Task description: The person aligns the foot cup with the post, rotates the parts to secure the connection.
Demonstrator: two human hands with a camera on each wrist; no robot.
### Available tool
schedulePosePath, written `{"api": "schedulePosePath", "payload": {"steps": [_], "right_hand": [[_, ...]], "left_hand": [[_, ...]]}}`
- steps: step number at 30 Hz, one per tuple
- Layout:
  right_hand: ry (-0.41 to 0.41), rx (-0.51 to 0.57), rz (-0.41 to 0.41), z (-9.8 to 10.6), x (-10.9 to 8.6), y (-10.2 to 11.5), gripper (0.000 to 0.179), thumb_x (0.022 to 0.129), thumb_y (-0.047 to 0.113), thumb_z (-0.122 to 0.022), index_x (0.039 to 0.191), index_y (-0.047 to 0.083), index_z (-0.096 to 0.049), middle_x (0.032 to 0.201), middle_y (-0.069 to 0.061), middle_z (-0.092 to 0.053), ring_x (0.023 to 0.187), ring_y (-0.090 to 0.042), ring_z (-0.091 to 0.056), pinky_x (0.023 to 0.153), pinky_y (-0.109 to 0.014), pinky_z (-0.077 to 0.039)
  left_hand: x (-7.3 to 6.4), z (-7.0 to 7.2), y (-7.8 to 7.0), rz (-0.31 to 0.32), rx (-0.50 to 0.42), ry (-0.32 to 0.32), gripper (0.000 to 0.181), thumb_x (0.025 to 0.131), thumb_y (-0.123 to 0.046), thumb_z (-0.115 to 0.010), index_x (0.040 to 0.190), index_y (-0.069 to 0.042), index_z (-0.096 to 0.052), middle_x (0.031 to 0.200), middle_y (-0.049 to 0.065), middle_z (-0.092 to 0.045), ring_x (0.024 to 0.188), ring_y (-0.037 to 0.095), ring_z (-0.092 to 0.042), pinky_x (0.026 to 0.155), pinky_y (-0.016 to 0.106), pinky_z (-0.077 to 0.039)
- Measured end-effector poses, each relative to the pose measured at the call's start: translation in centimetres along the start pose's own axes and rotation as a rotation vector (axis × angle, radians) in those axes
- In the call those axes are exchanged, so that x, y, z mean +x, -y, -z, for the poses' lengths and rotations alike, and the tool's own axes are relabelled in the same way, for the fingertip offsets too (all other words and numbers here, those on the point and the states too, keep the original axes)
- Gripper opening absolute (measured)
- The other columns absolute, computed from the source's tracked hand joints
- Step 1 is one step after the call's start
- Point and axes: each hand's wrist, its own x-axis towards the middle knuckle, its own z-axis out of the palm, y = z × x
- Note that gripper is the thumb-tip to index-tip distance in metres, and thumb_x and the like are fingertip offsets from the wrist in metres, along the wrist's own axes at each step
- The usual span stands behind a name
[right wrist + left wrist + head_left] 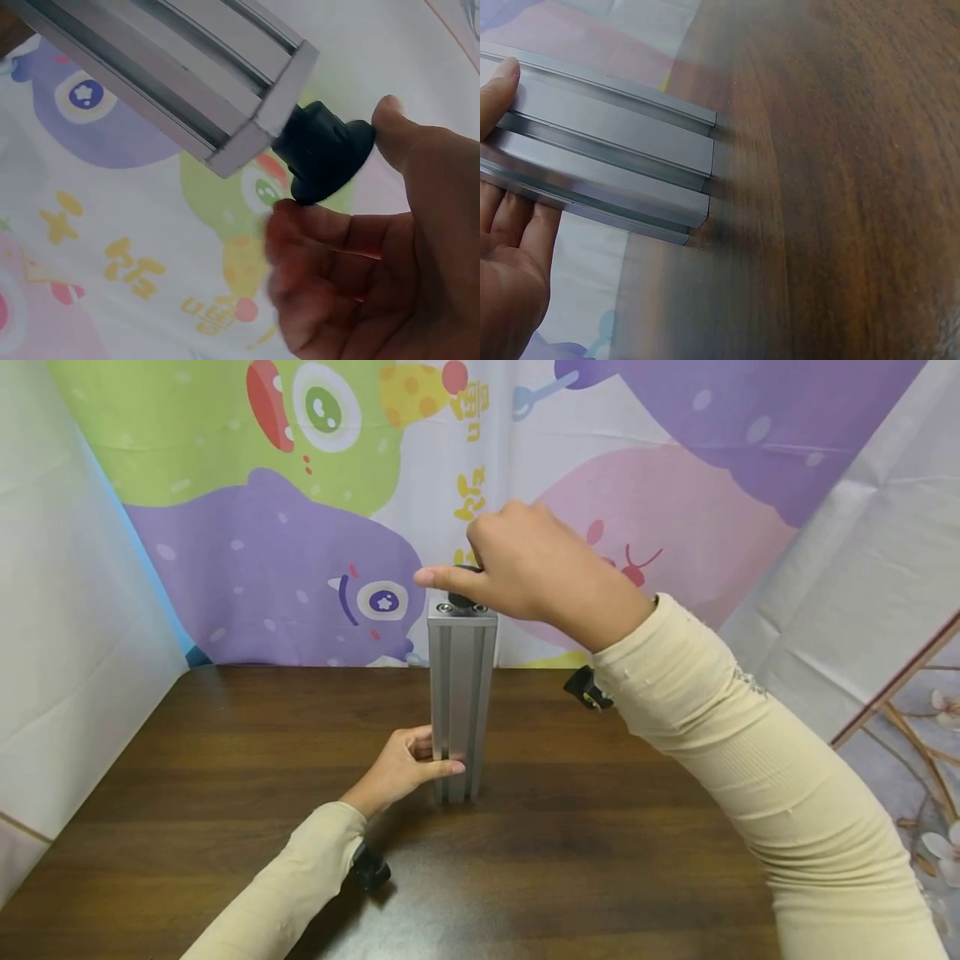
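Note:
A silver aluminium profile [463,693] with long slots stands upright, its lower end at the tabletop. Low on it, my left hand [395,768] grips the sides, thumb [502,86] across the slotted face and fingers behind. An end plate [274,112] caps the top, with screw heads showing beside a black flanged foot [322,154] that sticks out of it. Over this foot is my right hand [532,560]. Its thumb touches one edge of the flange and a curled finger meets the opposite edge. The other right fingers are curled and partly blurred.
The brown wood-grain table [600,843] spreads all around the profile. A cartoon-printed curtain [285,568] hangs right behind it, with pale cloth [67,610] along the left side. Each wrist carries a small black camera mount [371,867].

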Motion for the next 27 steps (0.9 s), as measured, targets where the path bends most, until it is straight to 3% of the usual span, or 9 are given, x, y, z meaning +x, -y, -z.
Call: {"api": "schedulePosePath", "payload": {"steps": [4,7,12,15,16,18,21,24,27], "right_hand": [[0.073,0.059,0.046,0.5,-0.2,-0.5,0.062,0.092,0.062,-0.047,0.103,0.004,-0.067,0.084,-0.007,-0.065,0.078,-0.022,-0.059,0.076,-0.037,-0.048],[0.123,0.094,0.16,1.0,-0.3,-1.2,0.055,0.094,0.048,-0.057,0.129,0.006,-0.058,0.111,-0.008,-0.068,0.098,-0.022,-0.062,0.09,-0.039,-0.047],[0.162,0.142,0.4,1.4,-0.6,-1.9,0.044,0.092,0.01,-0.063,0.136,0.011,-0.055,0.131,-0.002,-0.061,0.117,-0.019,-0.056,0.107,-0.042,-0.037],[0.175,0.162,0.441,1.4,-0.6,-2.0,0.046,0.091,-0.004,-0.058,0.134,0.012,-0.057,0.132,0.001,-0.06,0.122,-0.016,-0.053,0.116,-0.043,-0.024],[0.177,0.163,0.438,1.4,-0.6,-1.9,0.046,0.091,-0.005,-0.057,0.133,0.012,-0.057,0.132,0.001,-0.06,0.121,-0.015,-0.053,0.116,-0.043,-0.022],[0.17,0.166,0.415,1.5,-0.5,-1.7,0.043,0.091,-0.002,-0.059,0.132,0.01,-0.058,0.129,-0.001,-0.062,0.116,-0.015,-0.057,0.112,-0.039,-0.032],[0.117,0.143,0.336,1.2,-0.3,-1.3,0.032,0.093,0.017,-0.064,0.123,0.005,-0.064,0.109,-0.007,-0.07,0.094,-0.018,-0.064,0.091,-0.034,-0.049],[0.031,0.077,0.195,0.5,-0.1,-0.7,0.044,0.091,0.046,-0.062,0.091,0.003,-0.07,0.074,-0.005,-0.064,0.067,-0.018,-0.057,0.067,-0.031,-0.048],[-0.043,-0.008,0.05,-0.2,0.1,0.0,0.062,0.085,0.067,-0.054,0.064,0.008,-0.057,0.057,0.0,-0.044,0.057,-0.017,-0.044,0.056,-0.03,-0.041]], "left_hand": [[0.0,0.0,0.0,0.008,0.0,-0.001,0.045,0.077,-0.006,-0.08,0.118,0.002,-0.063,0.103,0.016,-0.071,0.097,0.02,-0.069,0.084,0.031,-0.055],[0.0,0.0,0.1,0.008,0.004,0.0,0.046,0.077,-0.006,-0.08,0.119,0.002,-0.063,0.103,0.016,-0.071,0.096,0.02,-0.069,0.084,0.031,-0.055],[0.0,0.0,0.1,-0.004,-0.006,0.004,0.047,0.077,-0.006,-0.08,0.119,0.003,-0.062,0.104,0.017,-0.071,0.097,0.02,-0.069,0.083,0.031,-0.055],[0.0,0.0,0.0,-0.006,-0.009,0.005,0.047,0.077,-0.006,-0.08,0.12,0.003,-0.062,0.104,0.017,-0.071,0.097,0.02,-0.069,0.084,0.031,-0.055],[0.0,0.0,0.0,-0.005,-0.007,0.004,0.047,0.077,-0.006,-0.08,0.12,0.003,-0.062,0.104,0.017,-0.071,0.097,0.02,-0.069,0.084,0.031,-0.055],[0.0,0.0,0.0,-0.002,-0.005,0.001,0.047,0.077,-0.006,-0.08,0.119,0.003,-0.062,0.104,0.016,-0.071,0.096,0.02,-0.069,0.084,0.031,-0.055],[0.0,0.0,0.0,-0.005,-0.006,0.0,0.047,0.077,-0.006,-0.08,0.119,0.003,-0.062,0.103,0.017,-0.071,0.096,0.02,-0.07,0.083,0.031,-0.055],[0.0,-0.1,0.0,-0.006,-0.011,-0.001,0.046,0.077,-0.006,-0.079,0.119,0.003,-0.062,0.103,0.017,-0.071,0.096,0.02,-0.07,0.083,0.031,-0.055],[0.0,-0.1,0.0,-0.007,-0.013,0.002,0.047,0.077,-0.006,-0.079,0.12,0.004,-0.062,0.103,0.017,-0.071,0.096,0.02,-0.07,0.083,0.031,-0.055]]}}
